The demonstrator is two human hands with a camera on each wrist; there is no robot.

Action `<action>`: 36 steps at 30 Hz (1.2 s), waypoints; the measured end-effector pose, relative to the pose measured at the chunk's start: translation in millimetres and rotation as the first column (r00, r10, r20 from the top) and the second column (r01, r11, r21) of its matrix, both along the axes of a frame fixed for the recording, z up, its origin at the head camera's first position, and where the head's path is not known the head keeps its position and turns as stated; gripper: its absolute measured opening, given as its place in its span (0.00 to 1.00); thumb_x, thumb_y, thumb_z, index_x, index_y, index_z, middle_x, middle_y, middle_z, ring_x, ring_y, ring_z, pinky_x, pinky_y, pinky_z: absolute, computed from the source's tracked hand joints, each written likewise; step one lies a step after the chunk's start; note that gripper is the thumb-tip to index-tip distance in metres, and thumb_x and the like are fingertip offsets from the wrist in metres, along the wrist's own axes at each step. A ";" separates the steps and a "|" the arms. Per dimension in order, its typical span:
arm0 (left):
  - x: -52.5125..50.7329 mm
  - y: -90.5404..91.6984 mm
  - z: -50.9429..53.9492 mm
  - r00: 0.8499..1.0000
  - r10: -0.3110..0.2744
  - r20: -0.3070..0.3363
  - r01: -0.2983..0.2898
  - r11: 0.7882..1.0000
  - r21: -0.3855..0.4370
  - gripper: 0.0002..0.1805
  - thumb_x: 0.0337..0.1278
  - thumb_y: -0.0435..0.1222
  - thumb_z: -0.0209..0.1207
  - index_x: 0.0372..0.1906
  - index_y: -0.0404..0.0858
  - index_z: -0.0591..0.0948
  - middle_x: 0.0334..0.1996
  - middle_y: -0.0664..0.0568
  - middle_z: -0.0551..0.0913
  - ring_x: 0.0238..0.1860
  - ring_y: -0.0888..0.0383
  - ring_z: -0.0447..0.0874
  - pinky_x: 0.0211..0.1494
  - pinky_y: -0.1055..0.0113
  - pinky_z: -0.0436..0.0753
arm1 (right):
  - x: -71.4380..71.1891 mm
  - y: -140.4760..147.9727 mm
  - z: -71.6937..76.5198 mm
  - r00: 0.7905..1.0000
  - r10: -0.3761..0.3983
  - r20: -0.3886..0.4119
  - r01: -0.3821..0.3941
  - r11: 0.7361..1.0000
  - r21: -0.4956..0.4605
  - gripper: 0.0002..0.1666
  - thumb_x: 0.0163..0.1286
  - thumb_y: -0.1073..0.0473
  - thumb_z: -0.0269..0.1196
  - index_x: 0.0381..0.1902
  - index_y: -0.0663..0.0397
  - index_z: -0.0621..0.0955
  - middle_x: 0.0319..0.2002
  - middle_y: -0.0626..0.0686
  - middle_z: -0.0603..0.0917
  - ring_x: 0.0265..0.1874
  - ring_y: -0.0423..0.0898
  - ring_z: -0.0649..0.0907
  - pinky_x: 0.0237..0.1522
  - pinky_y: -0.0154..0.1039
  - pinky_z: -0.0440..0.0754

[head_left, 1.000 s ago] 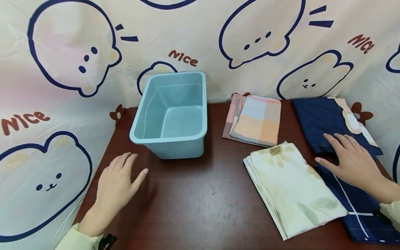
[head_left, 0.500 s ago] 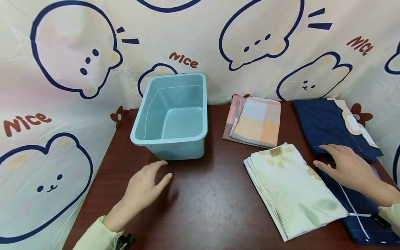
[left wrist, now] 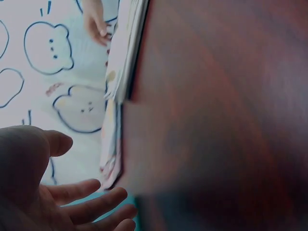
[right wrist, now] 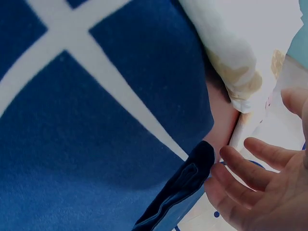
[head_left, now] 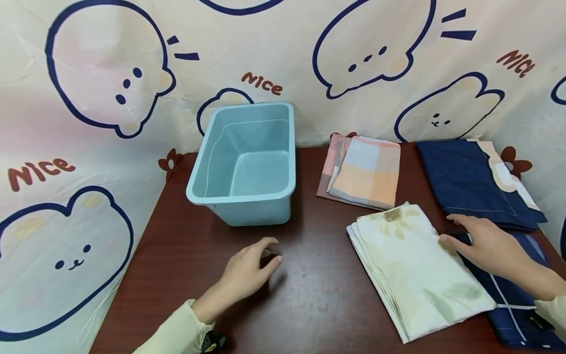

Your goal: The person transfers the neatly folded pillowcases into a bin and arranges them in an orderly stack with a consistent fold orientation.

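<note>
In the head view my left hand [head_left: 247, 269] hangs over the brown table in front of the blue bin [head_left: 240, 199], fingers loosely bent and holding nothing. My right hand [head_left: 493, 248] is over the dark blue cloth with white lines [head_left: 513, 295], beside the folded cream floral cloth [head_left: 420, 270]. The right wrist view shows the right hand [right wrist: 260, 183] with fingers apart near the folded edge of the blue cloth [right wrist: 96, 144]; whether they touch it I cannot tell. The left wrist view shows the left palm and spread fingers [left wrist: 91, 202], empty.
A folded pink and orange checked cloth [head_left: 367, 172] lies at the back, right of the bin. Another navy cloth with a pale print [head_left: 468, 182] lies at the back right. Patterned sheeting [head_left: 110, 172] stands behind and beside the table [head_left: 177, 275].
My left hand has moved right across the table, from left of the bin to in front of it. My right hand has come slightly nearer the front, over the lined blue cloth.
</note>
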State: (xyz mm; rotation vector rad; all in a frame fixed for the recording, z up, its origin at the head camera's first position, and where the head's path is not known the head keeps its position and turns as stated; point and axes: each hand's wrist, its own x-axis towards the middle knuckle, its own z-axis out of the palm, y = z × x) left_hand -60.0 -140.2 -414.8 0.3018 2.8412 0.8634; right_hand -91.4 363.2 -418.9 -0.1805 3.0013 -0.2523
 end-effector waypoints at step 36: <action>6.1 100.6 -17.7 0.887 -0.265 0.379 0.040 0.860 0.508 0.23 0.74 0.45 0.53 0.67 0.41 0.74 0.59 0.46 0.83 0.58 0.55 0.83 0.49 0.65 0.82 | -5.8 -8.1 -7.0 0.996 0.016 0.084 -0.008 0.995 -0.100 0.46 0.71 0.33 0.59 0.67 0.69 0.71 0.53 0.71 0.82 0.48 0.68 0.81 0.39 0.60 0.80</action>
